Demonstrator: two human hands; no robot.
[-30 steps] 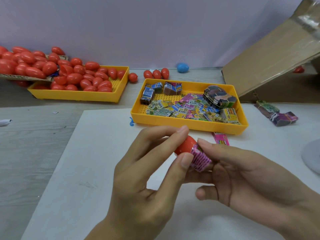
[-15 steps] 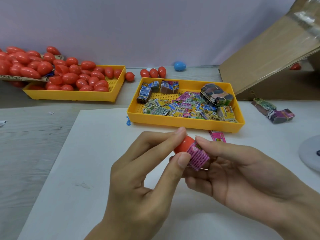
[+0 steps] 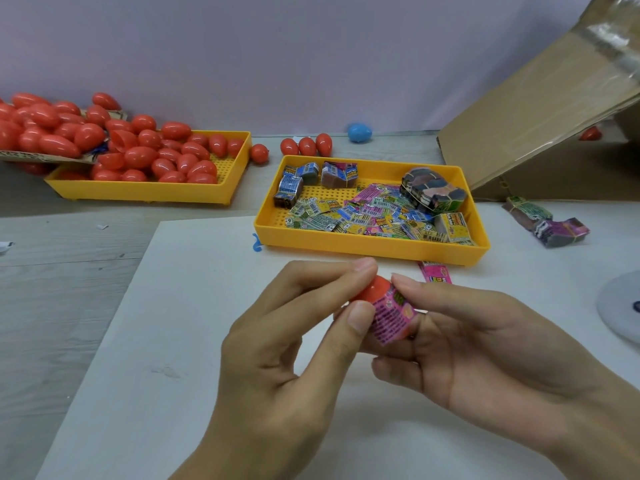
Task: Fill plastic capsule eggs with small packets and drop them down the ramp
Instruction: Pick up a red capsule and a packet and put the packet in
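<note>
**Seating a packet in a capsule half**

We begin with the largest elements. A pale work board (image 3: 173,341) lies on the table, and a cardboard ramp (image 3: 540,109) rises at the far right. Two yellow trays stand beyond the board: the left tray (image 3: 138,192) is heaped with red capsule eggs (image 3: 138,147), and the packet tray (image 3: 363,247) holds loose and bundled small packets (image 3: 363,216). Three red eggs (image 3: 306,145) and one blue egg (image 3: 359,132) stand near the back wall; a spare pink packet (image 3: 434,273) lies just in front of the packet tray.

Over the board, near the packet tray, we see the task's thing: a red capsule half (image 3: 369,289) with a pink packet (image 3: 393,318) at its mouth. The left hand (image 3: 287,368) pinches the capsule half between forefinger and thumb. The right hand (image 3: 485,348) is curled around the pink packet, forefinger on top and the other fingers beneath. We cannot tell how much of the packet is inside, nor where the matching half lies.

We judge the step in hand to be insertion. To do it well, we would keep the packet rolled tightly, hold the capsule mouth square to it, and push along the capsule's axis until no edge projects; a protruding corner would probably stop the second half from snapping shut.
</note>
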